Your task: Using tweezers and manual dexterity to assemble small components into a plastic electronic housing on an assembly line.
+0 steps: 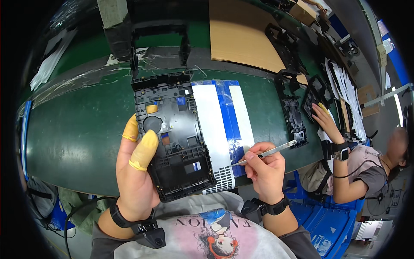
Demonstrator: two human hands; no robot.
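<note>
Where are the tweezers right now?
Head view, right of centre: the tweezers are in the right hand, tip near the black pieces on the white sheet.

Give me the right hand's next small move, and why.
Probably lift one black patch with the tweezers: the right hand holds their tips by the patches on the white sheet, while the left hand supports the frame.

We're in a factory workshop, on what looks like an assembly bench! Here's the long green worktop [77,138], a moulded black housing [177,118] held up above it, and more black plastic frames [294,114] lying further along. A co-worker [355,166] is at the same bench, blue plastic bins [336,216] stand below, and a broad cardboard sheet [241,39] lies across the far side.
</note>
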